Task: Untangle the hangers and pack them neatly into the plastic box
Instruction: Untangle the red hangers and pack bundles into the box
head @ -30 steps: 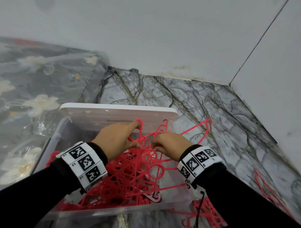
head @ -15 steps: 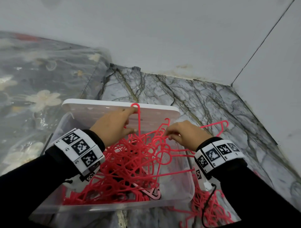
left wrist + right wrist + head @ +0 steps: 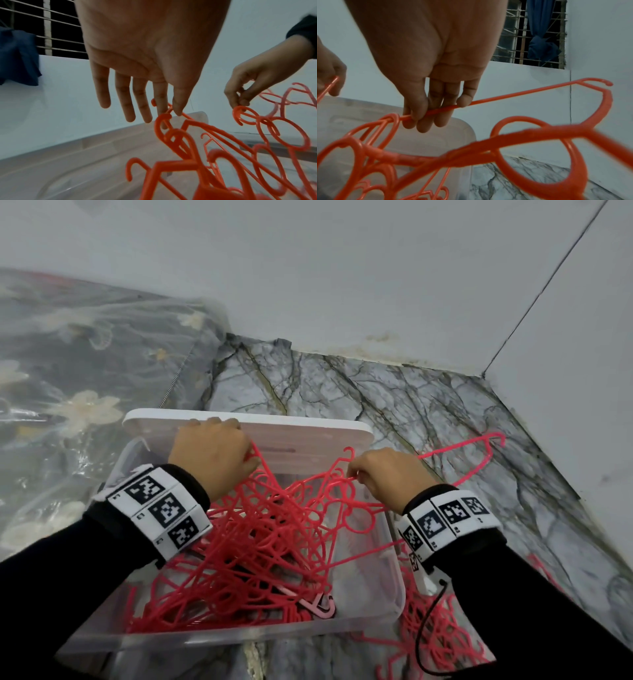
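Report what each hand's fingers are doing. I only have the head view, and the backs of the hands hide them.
Observer: The left hand pinches a thin red plastic hanger arm between thumb and index finger. Its other three fingers hang straight and free.
Operator: Now the right hand.
Observer: The right hand has its fingers curled round a long straight red plastic hanger bar.
Operator: Say what snags that bar.
Observer: Several red hanger hooks are looped over it, right beside the gripping fingers.
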The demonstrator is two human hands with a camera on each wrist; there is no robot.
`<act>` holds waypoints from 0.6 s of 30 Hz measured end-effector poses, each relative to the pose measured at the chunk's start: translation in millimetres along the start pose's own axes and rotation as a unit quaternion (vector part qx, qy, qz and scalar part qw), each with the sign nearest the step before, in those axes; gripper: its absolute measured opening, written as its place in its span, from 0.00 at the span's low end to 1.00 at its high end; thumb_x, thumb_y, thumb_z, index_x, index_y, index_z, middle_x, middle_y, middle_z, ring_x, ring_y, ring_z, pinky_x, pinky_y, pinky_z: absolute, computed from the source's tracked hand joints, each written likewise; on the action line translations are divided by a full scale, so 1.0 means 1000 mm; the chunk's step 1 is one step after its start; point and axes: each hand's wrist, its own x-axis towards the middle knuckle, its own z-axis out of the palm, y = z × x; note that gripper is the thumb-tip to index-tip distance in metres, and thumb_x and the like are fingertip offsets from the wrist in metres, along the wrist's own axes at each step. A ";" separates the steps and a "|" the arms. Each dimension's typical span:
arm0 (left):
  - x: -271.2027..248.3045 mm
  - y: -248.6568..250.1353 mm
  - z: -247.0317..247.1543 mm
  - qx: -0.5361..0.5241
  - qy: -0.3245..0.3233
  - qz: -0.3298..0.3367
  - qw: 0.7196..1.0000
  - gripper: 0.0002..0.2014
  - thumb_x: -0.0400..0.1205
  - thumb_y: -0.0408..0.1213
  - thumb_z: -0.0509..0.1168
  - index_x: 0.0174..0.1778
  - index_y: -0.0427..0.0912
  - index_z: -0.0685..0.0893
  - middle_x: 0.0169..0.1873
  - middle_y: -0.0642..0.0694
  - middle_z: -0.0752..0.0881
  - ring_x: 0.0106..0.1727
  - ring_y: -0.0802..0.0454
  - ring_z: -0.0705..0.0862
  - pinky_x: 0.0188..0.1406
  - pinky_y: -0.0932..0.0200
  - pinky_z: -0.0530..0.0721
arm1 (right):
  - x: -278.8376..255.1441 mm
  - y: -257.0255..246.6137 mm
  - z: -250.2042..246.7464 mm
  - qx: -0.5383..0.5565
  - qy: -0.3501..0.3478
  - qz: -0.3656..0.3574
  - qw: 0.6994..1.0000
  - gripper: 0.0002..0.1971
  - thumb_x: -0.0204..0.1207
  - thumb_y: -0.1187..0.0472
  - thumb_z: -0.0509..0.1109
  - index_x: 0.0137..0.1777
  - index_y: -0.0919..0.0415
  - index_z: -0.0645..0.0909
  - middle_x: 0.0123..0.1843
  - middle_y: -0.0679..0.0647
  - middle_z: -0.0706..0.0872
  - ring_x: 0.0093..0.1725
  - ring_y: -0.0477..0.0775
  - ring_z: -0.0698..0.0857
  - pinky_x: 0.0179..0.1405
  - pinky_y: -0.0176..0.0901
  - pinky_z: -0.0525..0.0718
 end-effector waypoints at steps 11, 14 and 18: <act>-0.007 0.004 -0.025 0.049 0.079 0.050 0.994 0.18 0.67 0.55 0.75 0.42 0.46 0.84 0.47 0.45 0.81 0.51 0.41 0.80 0.55 0.44 0.74 | 0.004 -0.022 -0.001 0.006 -0.016 -0.045 0.999 0.14 0.81 0.60 0.61 0.60 0.45 0.83 0.59 0.47 0.87 0.60 0.54 0.83 0.53 0.48 0.81; -0.016 0.026 -0.017 -0.037 0.106 0.178 0.978 0.10 0.68 0.37 0.70 0.45 0.47 0.83 0.45 0.45 0.84 0.49 0.41 0.83 0.53 0.46 0.76 | 0.005 -0.025 -0.001 -0.003 -0.011 -0.061 0.998 0.13 0.82 0.58 0.61 0.60 0.44 0.83 0.59 0.47 0.87 0.60 0.54 0.83 0.53 0.48 0.82; -0.024 0.051 0.008 -0.066 -0.046 0.197 0.977 0.15 0.82 0.48 0.56 0.62 0.49 0.74 0.55 0.49 0.85 0.58 0.45 0.83 0.59 0.53 0.73 | 0.005 -0.033 -0.003 -0.008 0.000 -0.082 0.997 0.13 0.82 0.57 0.60 0.59 0.44 0.83 0.57 0.48 0.87 0.58 0.56 0.83 0.52 0.51 0.83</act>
